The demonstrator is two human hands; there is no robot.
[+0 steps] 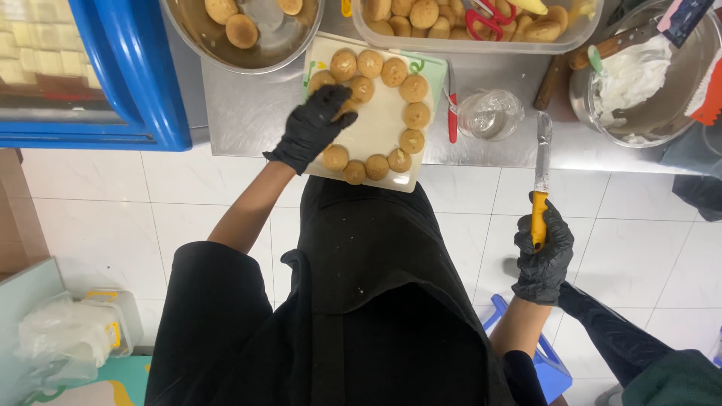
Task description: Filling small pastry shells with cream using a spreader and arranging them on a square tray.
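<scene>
Left hand [312,126] on board [380,124] buns — right hand [543,259] grips knife [541,180].

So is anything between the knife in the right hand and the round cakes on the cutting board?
Nothing visible blocks it. The right hand holds the knife out over the counter edge, right of the cutting board. A red-handled tool and a clear cup lie between them on the counter.
</scene>
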